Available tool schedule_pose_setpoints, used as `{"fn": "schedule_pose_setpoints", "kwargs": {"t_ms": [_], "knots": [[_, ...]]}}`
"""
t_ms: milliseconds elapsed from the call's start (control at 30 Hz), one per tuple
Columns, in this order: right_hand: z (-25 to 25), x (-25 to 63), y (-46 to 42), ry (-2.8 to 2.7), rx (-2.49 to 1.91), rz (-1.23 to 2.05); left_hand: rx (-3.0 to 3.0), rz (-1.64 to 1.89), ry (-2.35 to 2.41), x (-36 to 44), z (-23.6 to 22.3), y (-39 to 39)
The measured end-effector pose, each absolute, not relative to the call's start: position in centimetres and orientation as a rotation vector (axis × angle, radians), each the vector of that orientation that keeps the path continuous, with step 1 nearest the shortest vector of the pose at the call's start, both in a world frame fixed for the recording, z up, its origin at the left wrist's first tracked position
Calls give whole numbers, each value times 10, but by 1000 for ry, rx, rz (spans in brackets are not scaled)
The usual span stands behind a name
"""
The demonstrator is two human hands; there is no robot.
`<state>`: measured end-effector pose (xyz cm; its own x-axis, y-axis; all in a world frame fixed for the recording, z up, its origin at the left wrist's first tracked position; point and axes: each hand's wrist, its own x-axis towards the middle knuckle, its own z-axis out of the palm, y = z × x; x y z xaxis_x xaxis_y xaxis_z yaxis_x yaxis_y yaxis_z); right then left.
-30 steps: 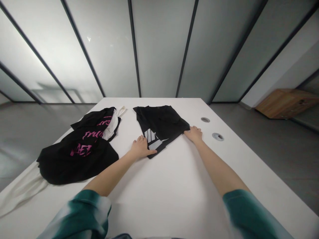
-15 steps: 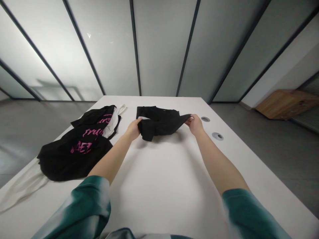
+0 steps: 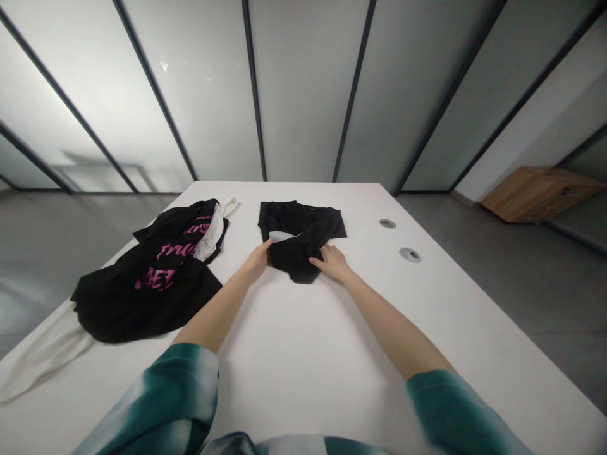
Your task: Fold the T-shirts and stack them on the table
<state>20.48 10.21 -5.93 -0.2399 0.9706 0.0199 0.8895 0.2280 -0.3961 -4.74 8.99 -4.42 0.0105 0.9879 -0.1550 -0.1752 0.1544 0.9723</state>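
Note:
A black garment with a white print [image 3: 303, 234] lies folded over itself near the far middle of the white table [image 3: 332, 354]. My left hand [image 3: 257, 260] pinches its left edge, where a bit of the white print shows. My right hand [image 3: 333, 262] rests on the folded-over flap with fingers stretched flat, pressing it down. Both forearms are bare and reach out from green and white sleeves.
A heap of clothes lies at the left: a black shirt with pink lettering [image 3: 152, 281] over white fabric [image 3: 38, 360] that reaches the table's left edge. Two round cable ports [image 3: 408, 254] sit at the right. Frosted glass walls stand behind; a wooden cabinet [image 3: 540, 193] is far right.
Both hands lifted the near edge of the black garment and folded it away from me. My right hand moved left and now lies flat on the fold.

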Motion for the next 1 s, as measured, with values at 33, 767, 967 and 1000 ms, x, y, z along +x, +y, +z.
{"fn": "schedule_pose_setpoints", "kwargs": {"t_ms": [33,767,967,1000], "knots": [[-59,199,100,-2243,-1730,448,955,1190,1142,-47,-41,90],[-8,352,42,-1391,-1386,1014,1575,518,1845,-148,18,52],[-22,359,74,-1397,-1648,520,1960,519,2152,-116,10,69],[-28,353,77,-1511,-1749,487,1988,435,2126,-108,7,70]]}}
